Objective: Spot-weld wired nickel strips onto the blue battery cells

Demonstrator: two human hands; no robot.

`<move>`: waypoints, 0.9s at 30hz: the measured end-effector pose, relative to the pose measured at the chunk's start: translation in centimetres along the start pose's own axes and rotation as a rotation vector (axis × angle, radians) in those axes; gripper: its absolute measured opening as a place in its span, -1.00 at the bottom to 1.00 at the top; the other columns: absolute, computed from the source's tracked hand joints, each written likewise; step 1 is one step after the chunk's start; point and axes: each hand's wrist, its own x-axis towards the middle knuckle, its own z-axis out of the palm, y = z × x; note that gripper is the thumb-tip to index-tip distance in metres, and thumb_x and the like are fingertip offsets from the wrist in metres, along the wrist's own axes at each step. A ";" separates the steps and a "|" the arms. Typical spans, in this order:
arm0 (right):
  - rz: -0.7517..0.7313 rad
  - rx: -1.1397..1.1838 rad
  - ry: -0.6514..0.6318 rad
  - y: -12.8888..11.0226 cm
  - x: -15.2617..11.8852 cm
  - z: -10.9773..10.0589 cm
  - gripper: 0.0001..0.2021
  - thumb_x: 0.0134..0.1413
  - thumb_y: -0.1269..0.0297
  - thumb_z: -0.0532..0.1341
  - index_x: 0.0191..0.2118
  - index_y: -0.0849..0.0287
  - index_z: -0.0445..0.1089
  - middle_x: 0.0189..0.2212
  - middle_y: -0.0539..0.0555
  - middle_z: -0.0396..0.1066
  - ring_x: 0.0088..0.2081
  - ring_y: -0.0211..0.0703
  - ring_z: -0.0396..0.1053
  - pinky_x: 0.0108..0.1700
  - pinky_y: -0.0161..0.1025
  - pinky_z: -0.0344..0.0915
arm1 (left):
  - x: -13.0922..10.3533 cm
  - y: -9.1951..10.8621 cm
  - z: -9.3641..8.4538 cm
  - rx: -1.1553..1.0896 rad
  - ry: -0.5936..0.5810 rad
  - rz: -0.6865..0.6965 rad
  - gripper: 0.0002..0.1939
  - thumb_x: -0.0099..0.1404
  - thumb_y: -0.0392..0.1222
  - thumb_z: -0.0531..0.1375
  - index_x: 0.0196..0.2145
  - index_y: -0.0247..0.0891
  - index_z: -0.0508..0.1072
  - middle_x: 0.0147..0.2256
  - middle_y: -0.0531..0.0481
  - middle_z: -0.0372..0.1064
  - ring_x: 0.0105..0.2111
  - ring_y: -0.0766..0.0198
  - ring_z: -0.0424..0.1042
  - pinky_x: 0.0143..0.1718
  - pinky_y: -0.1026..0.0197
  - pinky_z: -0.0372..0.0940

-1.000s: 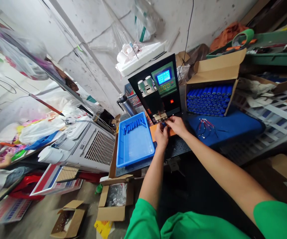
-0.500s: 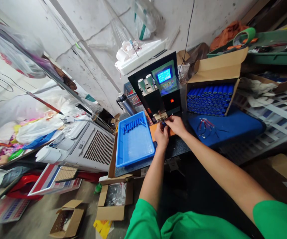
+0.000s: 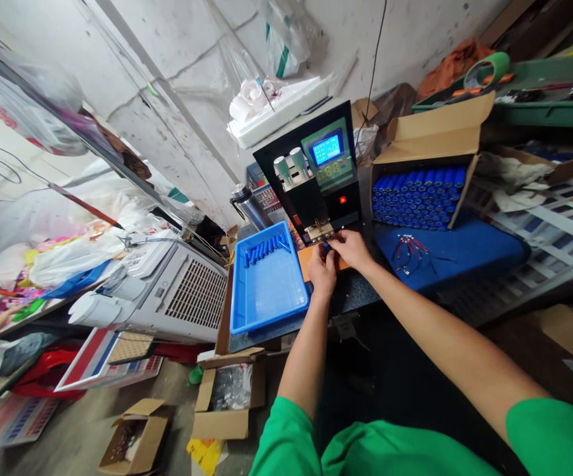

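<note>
the left hand (image 3: pixel 323 270) and right hand (image 3: pixel 352 248) keep a narrow pinch on a small blue piece (image 3: pixel 325 246) at the foot of the machine (image 3: pixel 311 206), as glare seen earlier clears from its panel (image 3: pixel 337 173). fingers hide which way the piece points and its long axis. a tray (image 3: pixel 269 294) sits just beside.

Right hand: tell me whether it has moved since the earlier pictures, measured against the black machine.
No, no visible move: the right hand stays at the lower front of the black machine, its fingertips beside the left hand.
</note>
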 end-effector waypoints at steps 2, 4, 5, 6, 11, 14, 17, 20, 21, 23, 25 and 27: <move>0.002 0.006 -0.004 0.0 0.0 0.0 -0.83 0.02 0.19 0.24 -0.42 0.17 0.48 -0.42 0.10 0.56 -0.36 -0.09 0.47 -0.30 -0.26 0.27 | 0.0 0.0 0.0 -0.009 0.001 0.002 -0.72 0.36 -0.17 0.17 0.02 -0.14 0.42 -0.21 -0.03 0.53 -0.26 0.22 0.49 -0.19 0.22 0.30; 0.010 0.014 -0.008 0.0 0.1 0.0 -0.83 0.02 0.19 0.25 -0.42 0.17 0.48 -0.43 0.10 0.55 -0.36 -0.09 0.47 -0.30 -0.26 0.27 | 0.0 0.0 0.0 -0.016 0.002 0.000 -0.72 0.36 -0.16 0.18 0.02 -0.14 0.42 -0.21 -0.03 0.53 -0.26 0.22 0.48 -0.17 0.22 0.30; 0.013 0.016 -0.010 0.0 0.1 -0.1 -0.83 0.02 0.19 0.24 -0.42 0.17 0.47 -0.43 0.10 0.55 -0.36 -0.09 0.47 -0.30 -0.25 0.28 | 0.0 -0.1 0.0 -0.018 0.004 -0.002 -0.73 0.36 -0.15 0.19 0.01 -0.14 0.43 -0.22 -0.03 0.53 -0.26 0.22 0.48 -0.17 0.22 0.30; 0.016 0.019 -0.012 0.0 0.1 -0.1 -0.84 0.01 0.19 0.25 -0.42 0.17 0.47 -0.42 0.10 0.55 -0.36 -0.09 0.46 -0.30 -0.25 0.28 | 0.0 -0.1 0.0 -0.019 0.005 -0.003 -0.73 0.36 -0.14 0.19 0.01 -0.14 0.43 -0.22 -0.03 0.52 -0.26 0.22 0.48 -0.17 0.22 0.30; 0.007 0.070 -0.050 0.1 -0.2 -0.7 -0.86 -0.02 0.20 0.26 -0.40 0.17 0.46 -0.40 0.10 0.54 -0.34 -0.10 0.45 -0.26 -0.24 0.32 | -0.1 0.1 0.0 -0.011 0.005 0.002 -0.71 0.36 -0.11 0.18 0.03 -0.13 0.43 -0.21 -0.03 0.51 -0.28 0.21 0.47 -0.19 0.21 0.30; 0.003 0.050 -0.064 0.2 -0.7 -1.3 -0.84 -0.03 0.18 0.26 -0.43 0.16 0.43 -0.43 0.08 0.51 -0.36 -0.11 0.41 -0.29 -0.24 0.29 | -0.1 0.3 0.0 0.024 0.008 -0.007 -0.71 0.36 -0.12 0.17 0.02 -0.14 0.43 -0.25 -0.03 0.50 -0.30 0.21 0.47 -0.20 0.21 0.29; -0.009 -0.054 -0.069 0.5 -0.9 -1.9 -0.81 -0.03 0.17 0.24 -0.53 0.16 0.38 -0.53 0.03 0.43 -0.43 -0.16 0.34 -0.33 -0.25 0.23 | -0.2 0.4 0.0 0.050 0.019 -0.011 -0.72 0.35 -0.14 0.19 0.00 -0.15 0.43 -0.25 -0.04 0.51 -0.28 0.20 0.47 -0.18 0.20 0.29; -0.021 -0.086 -0.093 0.8 -1.0 -2.1 -0.73 -0.03 0.12 0.24 -0.60 0.15 0.32 -0.64 -0.01 0.33 -0.49 -0.19 0.27 -0.39 -0.26 0.18 | -0.2 0.4 0.0 0.066 0.023 -0.016 -0.74 0.33 -0.16 0.20 -0.02 -0.15 0.44 -0.24 -0.03 0.52 -0.27 0.20 0.47 -0.19 0.21 0.28; -0.019 -0.074 -0.102 0.8 -1.0 -2.2 -0.71 -0.02 0.10 0.24 -0.61 0.14 0.31 -0.66 -0.01 0.30 -0.50 -0.19 0.26 -0.41 -0.26 0.17 | -0.2 0.5 0.0 0.071 0.024 -0.017 -0.75 0.33 -0.15 0.20 -0.03 -0.15 0.44 -0.24 -0.03 0.51 -0.27 0.21 0.47 -0.19 0.21 0.28; -0.008 -0.037 -0.117 1.0 -0.9 -2.2 -0.71 -0.03 0.06 0.25 -0.59 0.14 0.32 -0.68 -0.02 0.27 -0.53 -0.19 0.25 -0.44 -0.27 0.17 | -0.2 0.6 0.0 0.082 0.027 -0.016 -0.76 0.32 -0.15 0.20 -0.06 -0.15 0.45 -0.25 -0.01 0.51 -0.28 0.22 0.46 -0.20 0.22 0.27; 0.006 -0.001 -0.127 1.0 -0.9 -2.2 -0.74 -0.04 0.06 0.25 -0.54 0.14 0.36 -0.68 -0.03 0.28 -0.54 -0.19 0.26 -0.46 -0.28 0.17 | -0.2 0.7 0.0 0.099 0.033 -0.021 -0.80 0.32 -0.14 0.20 -0.10 -0.16 0.45 -0.29 0.00 0.49 -0.31 0.24 0.44 -0.22 0.22 0.26; 0.020 0.022 -0.133 1.1 -0.9 -2.1 -0.75 -0.06 0.07 0.26 -0.51 0.15 0.39 -0.67 -0.03 0.29 -0.55 -0.20 0.26 -0.47 -0.28 0.17 | -0.2 0.8 0.0 0.120 0.037 -0.029 -0.83 0.33 -0.12 0.20 -0.14 -0.17 0.45 -0.33 0.00 0.47 -0.34 0.24 0.42 -0.24 0.22 0.26</move>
